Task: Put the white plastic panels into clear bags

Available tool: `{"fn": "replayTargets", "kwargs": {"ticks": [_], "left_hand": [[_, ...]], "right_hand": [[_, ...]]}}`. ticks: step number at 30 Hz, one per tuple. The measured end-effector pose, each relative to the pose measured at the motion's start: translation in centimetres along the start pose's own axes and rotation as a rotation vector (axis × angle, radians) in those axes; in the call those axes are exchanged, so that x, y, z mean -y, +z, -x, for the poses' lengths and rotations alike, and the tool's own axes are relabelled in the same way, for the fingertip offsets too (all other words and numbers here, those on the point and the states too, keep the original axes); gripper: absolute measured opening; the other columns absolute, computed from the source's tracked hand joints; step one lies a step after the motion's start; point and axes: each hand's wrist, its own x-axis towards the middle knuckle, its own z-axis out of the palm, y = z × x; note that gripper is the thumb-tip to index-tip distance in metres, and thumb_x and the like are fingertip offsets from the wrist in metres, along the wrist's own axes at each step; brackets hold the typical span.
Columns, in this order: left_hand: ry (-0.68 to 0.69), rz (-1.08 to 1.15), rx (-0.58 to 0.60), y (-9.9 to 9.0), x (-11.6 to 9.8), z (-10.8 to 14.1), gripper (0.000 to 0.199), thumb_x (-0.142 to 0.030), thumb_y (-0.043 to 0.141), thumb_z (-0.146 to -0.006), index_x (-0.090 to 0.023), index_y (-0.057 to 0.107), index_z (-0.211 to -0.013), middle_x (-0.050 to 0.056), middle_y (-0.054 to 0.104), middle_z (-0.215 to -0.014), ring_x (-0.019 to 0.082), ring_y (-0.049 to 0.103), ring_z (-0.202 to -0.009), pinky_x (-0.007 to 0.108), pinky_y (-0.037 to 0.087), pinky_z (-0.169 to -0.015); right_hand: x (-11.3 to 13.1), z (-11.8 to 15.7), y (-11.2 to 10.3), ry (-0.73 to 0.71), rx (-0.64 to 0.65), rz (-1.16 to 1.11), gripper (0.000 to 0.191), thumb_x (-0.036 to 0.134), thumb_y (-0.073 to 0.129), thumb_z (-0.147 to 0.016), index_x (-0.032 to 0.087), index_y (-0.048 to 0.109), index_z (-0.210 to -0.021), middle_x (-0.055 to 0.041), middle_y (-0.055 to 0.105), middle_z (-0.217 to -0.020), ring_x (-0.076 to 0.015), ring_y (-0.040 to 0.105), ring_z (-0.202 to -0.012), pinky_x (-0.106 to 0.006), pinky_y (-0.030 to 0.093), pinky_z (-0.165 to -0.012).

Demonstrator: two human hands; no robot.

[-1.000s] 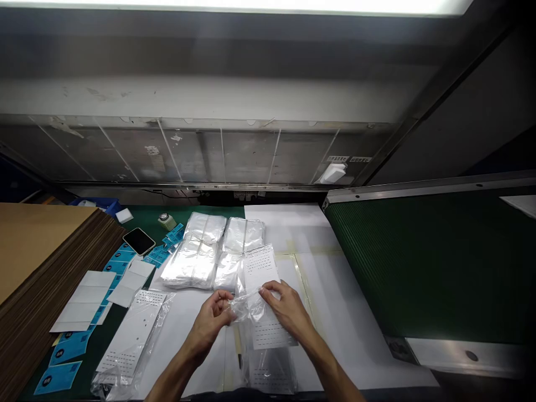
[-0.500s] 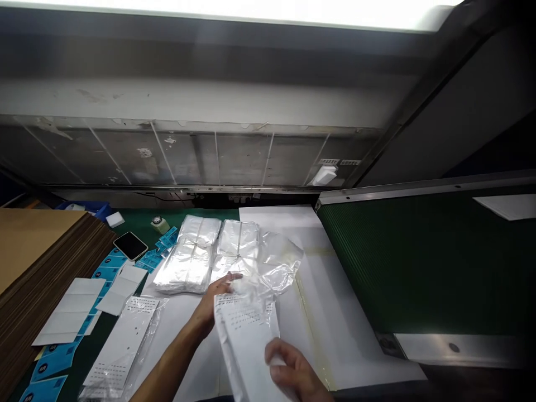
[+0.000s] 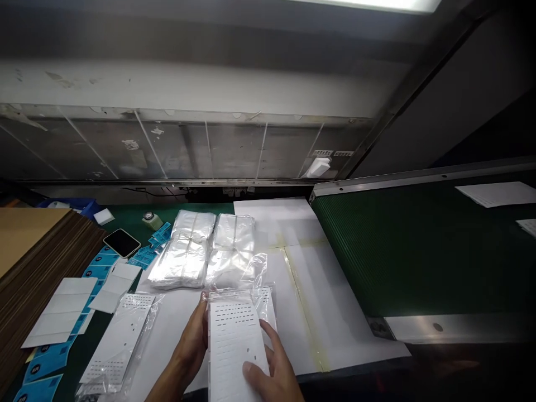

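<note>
A white slotted card [image 3: 234,346] in a clear plastic bag stands tilted near the front edge of the table. My left hand [image 3: 190,346] holds its left side, with the fingertips hidden behind it. On the right side my right hand [image 3: 274,363] grips it, thumb on the face and fingers around the edge. Part of another slotted piece [image 3: 267,301] shows behind it, with loose clear film above. Beyond lie two tied bundles of clear bags, one on the left [image 3: 186,248] and one on the right [image 3: 231,245]. A bagged slotted card [image 3: 119,340] rests at the left.
Folded white papers [image 3: 62,312], blue labels [image 3: 48,360], a phone [image 3: 121,243] and a small bottle [image 3: 152,220] lie on the left, beside a stack of brown cardboard [image 3: 33,240]. At the right, a green conveyor belt [image 3: 397,257] with a metal edge carries white sheets [image 3: 498,194].
My left hand has moved down from the loose bag to the card's side, and the film is now gathered near the card. More white sheets show on the belt, and the view has shifted.
</note>
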Motion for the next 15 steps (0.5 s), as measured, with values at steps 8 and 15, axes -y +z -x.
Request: {"fn": "replayTargets", "kwargs": {"ticks": [8,15], "left_hand": [[0.094,-0.276,0.026,-0.1,-0.1,1.8,0.064,-0.056,0.044,-0.087,-0.029,0.028,-0.142,0.003,0.034,-0.147,0.027,0.031,-0.134,0.042,0.027,-0.11],[0.142,-0.194,-0.013,-3.3,4.2,3.8,0.071,-0.056,0.039,-0.089,-0.028,0.009,-0.147,-0.002,0.005,-0.155,0.021,0.002,-0.142,0.041,0.003,-0.116]], "right_hand": [[-1.3,-0.6,1.4,0.017,-0.102,-0.013,0.103,0.056,0.074,-0.059,0.017,0.022,-0.138,-0.0164,0.059,-0.121,-0.0315,0.057,-0.109,-0.042,0.043,-0.094],[-1.1,-1.3,-1.3,0.053,-0.073,0.187,0.062,0.068,0.047,-0.078,0.022,0.055,-0.119,-0.0106,0.058,-0.119,-0.0289,0.053,-0.111,-0.04,0.041,-0.094]]}}
